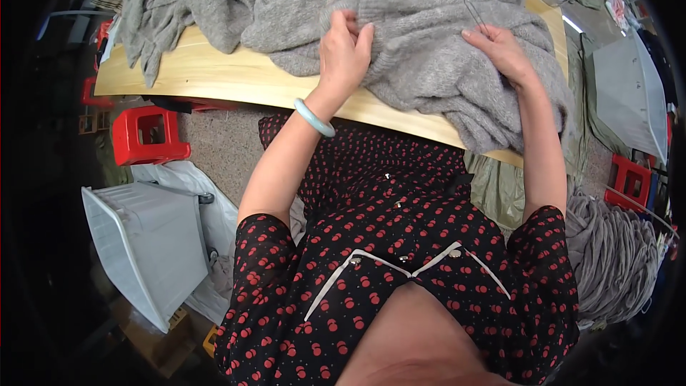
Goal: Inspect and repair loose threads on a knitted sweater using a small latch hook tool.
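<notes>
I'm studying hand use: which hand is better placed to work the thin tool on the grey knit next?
Probably the right hand: it holds the thin tool over the grey knit. The left hand shows no tool.

I count my two hands [343,58], one bracelet [313,119], one table [214,71], two bins [168,243], at least two stools [128,132], one tool [478,17] and knitwear [429,36] I can't count.

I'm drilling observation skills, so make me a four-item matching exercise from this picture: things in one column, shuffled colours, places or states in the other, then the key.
Things:
1. Bracelet
2. Knitted fabric
3. Stool at the picture's left
4. Right hand

Descriptions:
A. Red
B. Holding a thin tool
C. Pale green
D. Heaped on the wooden table

Pairs: 1-C, 2-D, 3-A, 4-B
</notes>
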Demonstrator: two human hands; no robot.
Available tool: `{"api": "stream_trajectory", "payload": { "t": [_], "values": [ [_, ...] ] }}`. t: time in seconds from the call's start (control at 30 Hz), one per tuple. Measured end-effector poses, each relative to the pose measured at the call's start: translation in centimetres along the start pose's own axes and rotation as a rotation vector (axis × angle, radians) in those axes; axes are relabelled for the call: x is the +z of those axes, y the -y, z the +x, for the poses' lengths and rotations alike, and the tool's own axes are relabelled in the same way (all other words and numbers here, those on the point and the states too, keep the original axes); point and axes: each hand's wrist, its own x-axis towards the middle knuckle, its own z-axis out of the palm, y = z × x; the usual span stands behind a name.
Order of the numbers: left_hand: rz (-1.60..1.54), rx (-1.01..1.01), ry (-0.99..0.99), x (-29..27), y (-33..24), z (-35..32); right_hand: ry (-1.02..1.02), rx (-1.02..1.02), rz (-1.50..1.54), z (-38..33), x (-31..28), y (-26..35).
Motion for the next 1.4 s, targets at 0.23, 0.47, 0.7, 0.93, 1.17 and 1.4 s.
{"api": "stream_trajectory", "payload": {
  "t": [0.23, 0.47, 0.7, 0.93, 1.17, 1.4],
  "values": [
    [0.276, 0.553, -0.030, 0.6, -2.7, -4.8, -0.007, -0.006, -0.026, -0.3, -0.3, 1.2],
    [-0.126, 0.066, 0.130, 1.0, -1.5, -3.6, 0.036, -0.081, -0.259, -5.5, -0.1, 4.0],
    [-0.663, -0.238, 0.223, -1.4, -1.7, -1.8, -0.034, -0.236, -0.523, -11.9, 1.5, 0.7],
    [-0.720, -0.302, 0.312, -3.8, -3.0, -2.6, -0.439, -0.319, -0.677, -12.6, -7.1, 2.2],
    [-0.514, -0.415, 0.588, -0.9, -2.9, -3.9, -0.547, -0.398, -0.867, -7.1, -10.0, 1.0],
    [-0.622, -0.473, 0.640, -1.5, -3.2, -4.2, -0.069, -0.369, -0.262, -5.7, 5.1, 5.6]
  ]
}}
